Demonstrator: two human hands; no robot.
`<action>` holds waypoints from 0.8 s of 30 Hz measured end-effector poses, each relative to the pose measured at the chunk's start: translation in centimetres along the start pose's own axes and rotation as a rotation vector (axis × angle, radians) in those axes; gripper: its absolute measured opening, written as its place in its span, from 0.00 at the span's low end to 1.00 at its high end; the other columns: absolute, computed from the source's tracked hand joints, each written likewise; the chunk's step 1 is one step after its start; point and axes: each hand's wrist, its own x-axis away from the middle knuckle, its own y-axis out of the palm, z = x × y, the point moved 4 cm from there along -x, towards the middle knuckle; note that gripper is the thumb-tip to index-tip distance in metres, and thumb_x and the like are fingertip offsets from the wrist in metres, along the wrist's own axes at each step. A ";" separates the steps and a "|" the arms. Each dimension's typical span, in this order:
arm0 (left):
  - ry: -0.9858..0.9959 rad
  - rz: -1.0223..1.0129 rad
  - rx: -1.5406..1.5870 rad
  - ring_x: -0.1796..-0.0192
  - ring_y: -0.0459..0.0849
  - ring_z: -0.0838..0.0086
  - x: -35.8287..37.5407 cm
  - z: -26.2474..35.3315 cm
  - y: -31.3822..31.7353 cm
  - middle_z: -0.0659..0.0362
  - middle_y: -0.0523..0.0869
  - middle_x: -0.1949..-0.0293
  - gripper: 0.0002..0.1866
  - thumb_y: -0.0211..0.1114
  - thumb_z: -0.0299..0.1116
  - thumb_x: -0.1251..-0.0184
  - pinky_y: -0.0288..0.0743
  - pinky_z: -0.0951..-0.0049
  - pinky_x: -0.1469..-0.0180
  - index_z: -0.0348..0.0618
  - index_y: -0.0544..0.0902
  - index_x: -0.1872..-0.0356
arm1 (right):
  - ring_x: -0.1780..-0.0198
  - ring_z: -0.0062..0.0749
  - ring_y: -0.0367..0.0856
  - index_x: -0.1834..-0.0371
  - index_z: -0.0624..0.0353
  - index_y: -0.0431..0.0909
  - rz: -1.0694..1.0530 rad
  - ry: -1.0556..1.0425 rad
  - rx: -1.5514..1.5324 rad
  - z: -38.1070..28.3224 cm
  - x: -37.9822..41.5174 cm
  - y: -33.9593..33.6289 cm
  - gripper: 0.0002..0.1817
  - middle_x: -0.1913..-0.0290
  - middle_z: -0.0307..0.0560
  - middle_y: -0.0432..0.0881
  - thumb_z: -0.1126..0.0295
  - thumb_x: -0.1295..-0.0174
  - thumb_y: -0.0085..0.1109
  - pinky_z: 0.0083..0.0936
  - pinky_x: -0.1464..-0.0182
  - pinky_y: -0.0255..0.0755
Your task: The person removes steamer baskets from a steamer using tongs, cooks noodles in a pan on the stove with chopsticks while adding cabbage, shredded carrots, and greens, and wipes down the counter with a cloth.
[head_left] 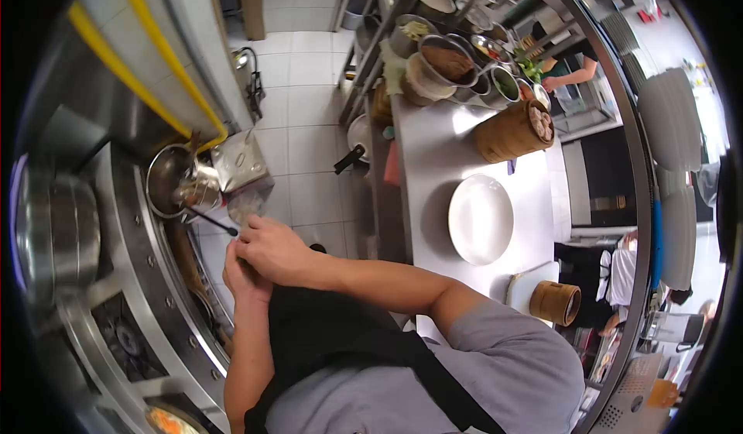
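Note:
My right hand (pixel 277 253) lies closed over my left hand (pixel 244 273), the two pressed together in front of my black apron (pixel 325 322). Fingers of both hands are curled in, and I cannot tell what is between them. Just beyond the fingertips is a blurred, see-through thing (pixel 246 205), like clear plastic. A thin dark handle (pixel 210 220) with a black end slants from the steel bowl (pixel 160 180) toward my left fingers. Beside that bowl stands a square metal container (pixel 238 160).
Stove burners (pixel 124 335) and a large steel pot (pixel 62 236) line the left. On the right, a steel counter (pixel 429 155) carries a white plate (pixel 481 219), bamboo steamers (pixel 503 136) and ingredient bowls. A wok handle (pixel 350 160) juts over the aisle. Other people (pixel 619 275) stand beyond the counter.

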 end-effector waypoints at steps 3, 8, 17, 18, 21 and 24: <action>0.106 -0.003 0.050 0.45 0.83 0.63 4.0 3.6 -2.2 0.55 0.85 0.50 0.16 0.52 0.41 0.24 0.75 0.61 0.38 0.42 0.81 0.49 | 0.54 0.42 0.77 0.66 0.60 0.83 0.048 -0.048 -0.129 -5.3 -1.1 3.1 0.07 0.61 0.48 0.81 0.70 0.45 0.58 0.35 0.49 0.73; 0.298 0.303 0.086 0.54 0.86 0.69 10.8 9.2 -10.3 0.58 0.87 0.60 0.13 0.68 0.42 0.35 0.80 0.66 0.47 0.43 0.85 0.58 | 0.50 0.48 0.79 0.64 0.61 0.84 -0.037 -0.387 -0.259 -14.6 -2.9 6.3 0.09 0.57 0.53 0.82 0.72 0.45 0.58 0.39 0.46 0.73; 1.097 0.450 -0.120 0.77 0.70 0.79 28.5 25.2 -20.6 0.65 0.72 0.80 0.18 0.54 0.42 0.20 0.66 0.76 0.75 0.47 0.74 0.74 | 0.64 0.43 0.78 0.67 0.59 0.81 -0.001 -0.376 -0.526 -32.2 -5.1 12.8 0.03 0.67 0.46 0.81 0.74 0.38 0.66 0.37 0.60 0.72; 1.212 0.674 -0.324 0.77 0.72 0.77 31.4 27.9 -23.4 0.63 0.72 0.80 0.20 0.53 0.44 0.19 0.66 0.73 0.74 0.45 0.74 0.74 | 0.65 0.42 0.77 0.65 0.60 0.81 -0.005 -0.355 -0.538 -33.6 -5.0 13.3 0.03 0.68 0.46 0.80 0.74 0.37 0.65 0.36 0.61 0.72; 1.424 1.443 -0.932 0.75 0.75 0.62 41.2 34.1 -30.2 0.52 0.74 0.79 0.23 0.49 0.47 0.17 0.69 0.59 0.69 0.38 0.74 0.70 | 0.67 0.40 0.77 0.63 0.61 0.82 -0.071 -0.349 -0.548 -36.6 -4.8 15.1 0.03 0.68 0.47 0.80 0.74 0.34 0.64 0.33 0.63 0.72; 1.529 1.607 -1.052 0.71 0.76 0.47 45.3 37.1 -38.2 0.43 0.75 0.76 0.23 0.48 0.46 0.17 0.69 0.51 0.63 0.36 0.73 0.67 | 0.68 0.38 0.77 0.63 0.63 0.82 -0.123 -0.363 -0.534 -38.7 -4.7 17.2 0.03 0.68 0.47 0.80 0.74 0.34 0.63 0.31 0.65 0.72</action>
